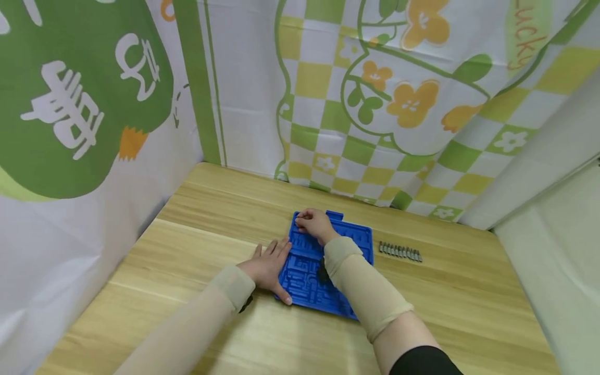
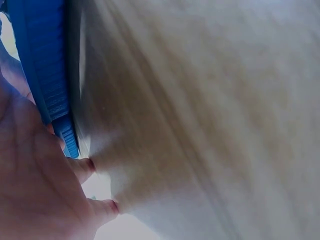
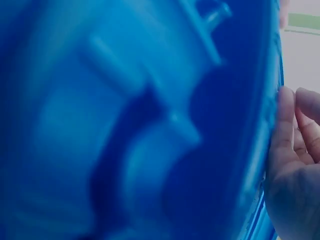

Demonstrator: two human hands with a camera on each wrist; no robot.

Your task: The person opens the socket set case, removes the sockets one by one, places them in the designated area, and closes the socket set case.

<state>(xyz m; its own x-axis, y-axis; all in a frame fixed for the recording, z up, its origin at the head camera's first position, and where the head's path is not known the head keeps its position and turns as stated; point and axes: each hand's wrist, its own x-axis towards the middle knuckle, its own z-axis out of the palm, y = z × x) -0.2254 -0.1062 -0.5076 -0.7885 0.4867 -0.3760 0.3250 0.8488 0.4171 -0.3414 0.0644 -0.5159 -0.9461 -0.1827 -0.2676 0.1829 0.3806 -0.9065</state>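
Note:
An open blue molded plastic case (image 1: 300, 284) lies flat on the wooden table, its shaped slots facing up. My left hand (image 1: 268, 264) has its fingers spread along the case's left edge. In the left wrist view the palm lies beside the blue case wall (image 2: 42, 60), and two fingertips touch the table. Over the case's far left corner is my right hand (image 1: 316, 225), thumb and fingers drawn together. In the right wrist view this hand (image 3: 295, 165) is at the right, close to the slots; I cannot tell whether something small sits between its fingertips.
To the right of the case, several small metal bits (image 1: 400, 251) stand side by side in a row on the table (image 1: 450, 291). A patterned cloth (image 1: 337, 151) hangs behind the table, and a white and green sheet (image 1: 154, 156) hangs on the left.

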